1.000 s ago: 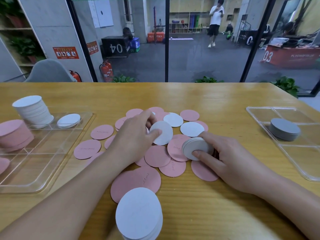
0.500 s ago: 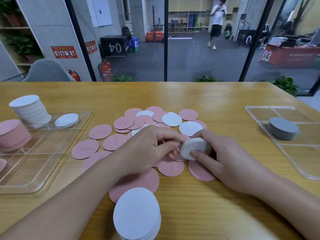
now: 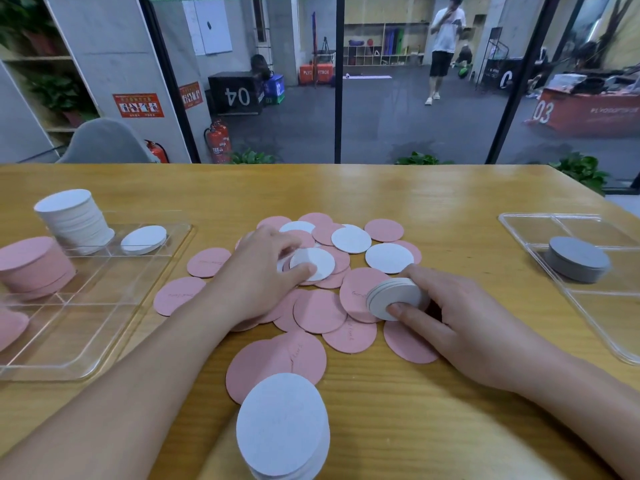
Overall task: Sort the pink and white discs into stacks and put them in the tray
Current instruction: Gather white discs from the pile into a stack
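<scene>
Under the left hand (image 3: pixel 258 271) pink discs (image 3: pixel 318 311) hide; it pinches a white disc (image 3: pixel 313 263).

I see a wooden table (image 3: pixel 433 202) with a smooth, faintly glossy yellow grain, and on its left a clear, glossy plastic tray (image 3: pixel 104 323) that catches the light along its rims. The pink discs (image 3: pixel 318 311) and white discs (image 3: pixel 350 240) look matt and soft, like felt or thick paper, and the grey stack (image 3: pixel 577 258) in the right tray (image 3: pixel 588 320) looks equally matt
</scene>
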`<action>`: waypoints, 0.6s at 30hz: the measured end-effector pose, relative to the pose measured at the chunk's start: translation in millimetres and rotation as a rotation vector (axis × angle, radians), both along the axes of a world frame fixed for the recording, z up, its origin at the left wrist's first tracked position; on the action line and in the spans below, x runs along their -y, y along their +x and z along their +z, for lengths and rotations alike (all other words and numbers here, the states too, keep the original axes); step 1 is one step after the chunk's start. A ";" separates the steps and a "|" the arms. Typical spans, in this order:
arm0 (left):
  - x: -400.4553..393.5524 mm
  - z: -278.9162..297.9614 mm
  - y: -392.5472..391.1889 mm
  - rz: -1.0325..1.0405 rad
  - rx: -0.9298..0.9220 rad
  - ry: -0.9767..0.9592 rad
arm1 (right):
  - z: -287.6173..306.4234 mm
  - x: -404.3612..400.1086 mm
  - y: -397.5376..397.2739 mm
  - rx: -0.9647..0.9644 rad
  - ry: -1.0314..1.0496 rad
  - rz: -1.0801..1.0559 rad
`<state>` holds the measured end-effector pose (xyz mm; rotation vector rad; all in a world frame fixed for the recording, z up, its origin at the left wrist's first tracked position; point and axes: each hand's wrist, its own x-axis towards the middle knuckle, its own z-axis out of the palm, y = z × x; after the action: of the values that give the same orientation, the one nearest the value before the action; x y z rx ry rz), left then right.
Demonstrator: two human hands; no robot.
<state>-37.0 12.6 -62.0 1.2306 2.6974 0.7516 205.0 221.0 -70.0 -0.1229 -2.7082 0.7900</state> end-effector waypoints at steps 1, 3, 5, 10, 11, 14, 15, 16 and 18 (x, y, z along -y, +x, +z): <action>-0.2 0.2 1.8 -0.005 0.018 -0.006 | -0.4 -0.3 0.3 -0.001 -0.006 -0.001; -0.8 0.3 6.3 -0.015 0.030 0.003 | -0.9 -1.1 0.6 0.007 -0.017 -0.003; -1.7 0.0 10.4 -0.023 0.027 0.015 | -1.2 -1.4 0.4 0.007 -0.022 -0.003; -5.0 -0.1 14.2 -0.025 -0.021 0.008 | -1.8 -1.3 0.3 0.004 -0.029 -0.008; -5.6 -0.1 14.1 -0.026 -0.027 -0.003 | -1.5 -1.3 0.4 0.004 -0.029 -0.009; -6.3 -1.4 13.0 -0.031 -0.046 -0.016 | -0.6 -1.0 0.7 0.003 -0.022 -0.010; -6.8 -1.5 13.3 -0.038 -0.052 -0.003 | -0.5 -1.0 0.6 0.004 -0.022 -0.010; -7.0 -1.5 13.6 -0.049 -0.055 0.024 | -0.5 -1.0 0.5 0.004 -0.022 -0.010; -7.7 0.0 14.8 -0.065 -0.032 0.148 | -0.8 -1.1 0.4 0.005 -0.027 -0.012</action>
<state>-22.2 20.3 -62.0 1.3657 2.6530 0.9457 205.3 222.2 -70.7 -0.1473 -2.6992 0.8236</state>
